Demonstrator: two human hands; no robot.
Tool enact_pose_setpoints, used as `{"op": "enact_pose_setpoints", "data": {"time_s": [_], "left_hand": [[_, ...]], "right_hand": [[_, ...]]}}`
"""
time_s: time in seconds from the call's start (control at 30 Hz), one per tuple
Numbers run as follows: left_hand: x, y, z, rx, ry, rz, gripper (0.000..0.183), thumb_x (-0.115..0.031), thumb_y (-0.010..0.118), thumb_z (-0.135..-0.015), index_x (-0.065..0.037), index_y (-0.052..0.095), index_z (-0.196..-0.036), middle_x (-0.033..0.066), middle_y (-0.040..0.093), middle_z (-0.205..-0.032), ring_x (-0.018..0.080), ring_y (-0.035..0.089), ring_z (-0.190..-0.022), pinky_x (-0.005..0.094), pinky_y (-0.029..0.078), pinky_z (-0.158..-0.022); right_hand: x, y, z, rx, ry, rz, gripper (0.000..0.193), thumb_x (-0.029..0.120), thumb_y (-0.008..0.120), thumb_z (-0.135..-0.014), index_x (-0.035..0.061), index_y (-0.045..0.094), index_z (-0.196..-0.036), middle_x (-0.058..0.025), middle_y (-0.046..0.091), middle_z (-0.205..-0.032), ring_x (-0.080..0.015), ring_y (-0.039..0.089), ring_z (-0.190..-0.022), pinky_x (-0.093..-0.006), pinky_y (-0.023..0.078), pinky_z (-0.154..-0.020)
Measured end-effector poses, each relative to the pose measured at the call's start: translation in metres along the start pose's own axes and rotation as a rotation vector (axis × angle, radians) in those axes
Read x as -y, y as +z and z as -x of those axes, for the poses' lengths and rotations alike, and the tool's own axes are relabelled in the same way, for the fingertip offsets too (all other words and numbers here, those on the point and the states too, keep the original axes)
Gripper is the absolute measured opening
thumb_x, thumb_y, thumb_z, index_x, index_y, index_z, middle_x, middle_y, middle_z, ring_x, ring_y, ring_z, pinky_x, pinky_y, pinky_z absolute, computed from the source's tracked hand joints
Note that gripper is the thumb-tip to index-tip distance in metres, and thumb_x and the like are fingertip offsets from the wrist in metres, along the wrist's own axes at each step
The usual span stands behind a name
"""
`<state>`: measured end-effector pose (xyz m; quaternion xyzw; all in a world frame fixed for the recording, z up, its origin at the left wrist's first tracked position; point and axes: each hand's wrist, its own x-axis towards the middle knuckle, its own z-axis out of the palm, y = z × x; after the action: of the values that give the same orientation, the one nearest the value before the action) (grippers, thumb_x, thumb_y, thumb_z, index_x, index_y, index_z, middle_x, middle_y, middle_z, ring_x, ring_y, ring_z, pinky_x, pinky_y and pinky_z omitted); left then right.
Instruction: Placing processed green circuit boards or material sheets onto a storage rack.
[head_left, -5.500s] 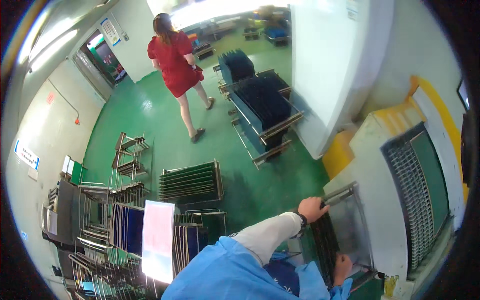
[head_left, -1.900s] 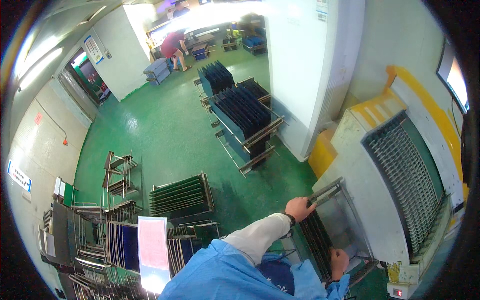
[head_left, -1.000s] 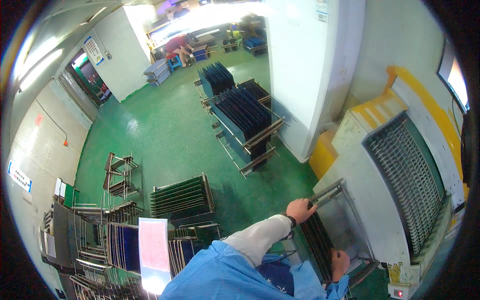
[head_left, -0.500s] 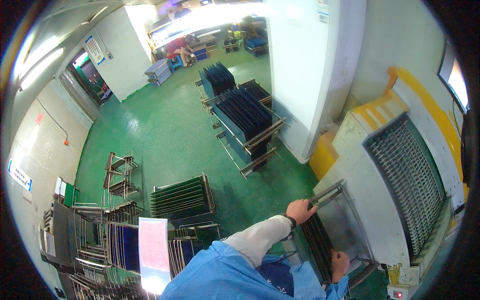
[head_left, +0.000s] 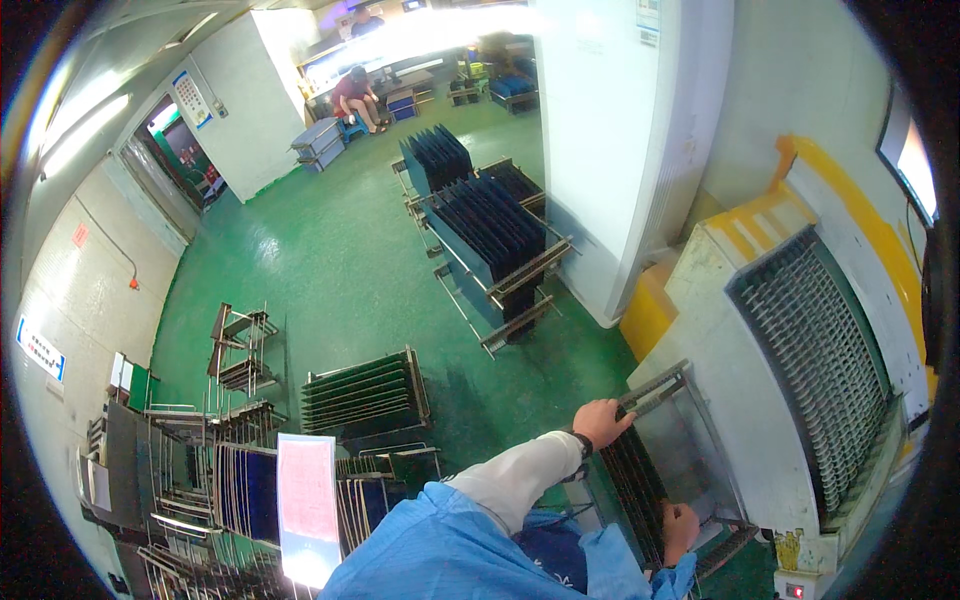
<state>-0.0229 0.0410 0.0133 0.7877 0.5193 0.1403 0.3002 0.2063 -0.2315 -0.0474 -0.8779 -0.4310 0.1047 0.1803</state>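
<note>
A row of thin dark panels (head_left: 632, 480) stands closely packed in a metal rack (head_left: 712, 430) in front of me. My left hand (head_left: 598, 424), with a dark watch at the wrist, is closed over the far end of the panels. At their near end, my right hand (head_left: 680, 528) has its fingers curled round the panel edges. The fingertips of both hands are partly hidden. I cannot tell how many panels each hand grips.
A machine with a slotted conveyor (head_left: 815, 370) stands at my right. Racks of dark panels (head_left: 485, 225) stand ahead on the green floor. A lower rack (head_left: 362, 392) and a crowded rack with a pink sheet (head_left: 306, 490) are at left. Someone sits (head_left: 357, 98) far back.
My hands and the panels hold their place. The seated person in the background has straightened up from a bent-over posture.
</note>
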Motion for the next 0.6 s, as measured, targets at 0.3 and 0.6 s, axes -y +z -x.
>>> {"op": "enact_pose_setpoints", "data": {"time_s": [0.3, 0.6], "left_hand": [[-0.0008, -0.0016, 0.0011, 0.0, -0.003, -0.006, 0.057, -0.056, 0.058, -0.094, 0.0, 0.068, -0.094, 0.0232, 0.07, -0.094, 0.0421, 0.066, -0.093, 0.0524, 0.053, -0.082], [0.0004, 0.0006, 0.001, -0.021, 0.003, 0.005, 0.057, -0.056, 0.058, -0.094, 0.0, 0.068, -0.095, 0.0228, 0.07, -0.094, 0.0414, 0.067, -0.093, 0.0516, 0.053, -0.083]], "right_hand": [[-0.0005, -0.0003, 0.0004, -0.005, 0.0, 0.005, 0.044, 0.046, 0.07, -0.089, 0.0025, 0.075, -0.083, -0.0188, 0.071, -0.08, -0.0388, 0.069, -0.076, -0.0453, 0.051, -0.068], [-0.0021, 0.001, 0.0002, -0.001, 0.001, 0.011, 0.041, 0.042, 0.071, -0.088, 0.0017, 0.074, -0.083, -0.0201, 0.069, -0.08, -0.0406, 0.067, -0.076, -0.047, 0.049, -0.068]]}}
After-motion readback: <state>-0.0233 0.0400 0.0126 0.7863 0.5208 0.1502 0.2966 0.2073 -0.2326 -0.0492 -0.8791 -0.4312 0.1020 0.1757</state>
